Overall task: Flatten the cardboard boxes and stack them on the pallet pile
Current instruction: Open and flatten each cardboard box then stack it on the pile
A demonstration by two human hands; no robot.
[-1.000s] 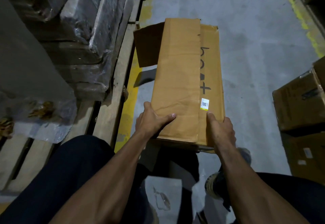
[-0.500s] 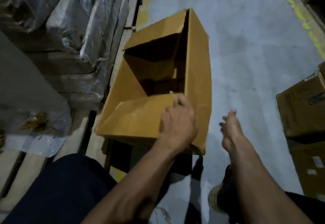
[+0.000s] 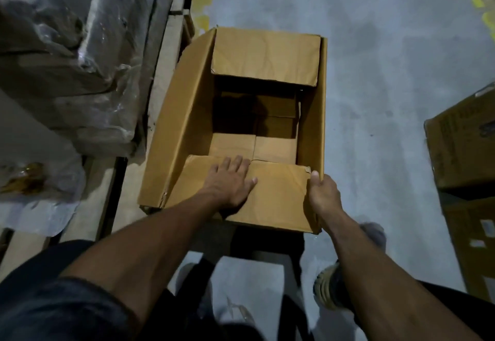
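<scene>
Cardboard box [image 3: 241, 126], brown and corrugated, held open-side-up above the grey concrete floor [image 3: 388, 99], just right of the wooden pallet [image 3: 160, 94] that carries plastic-wrapped goods [image 3: 80, 59]. Its mouth faces the camera; the long axis runs from near to far. The near flap [image 3: 267, 193] and the far flap [image 3: 265, 57] are folded inward, and the left side flap [image 3: 179, 121] leans outward over the pallet edge. The bottom flaps look closed, so the box is not yet collapsed.

Left hand [image 3: 230, 182]: palm down on the near flap, fingers straight and slightly apart, apparently pressing the flap in to steady the box. Right hand [image 3: 324, 196]: fingers curled round the near right corner, thumb on top, clamped on the cardboard, probably to carry the weight and turn the box. More cartons [image 3: 460, 153] stand well apart at the right. One shoe [image 3: 332, 287] shows below the right forearm.
</scene>
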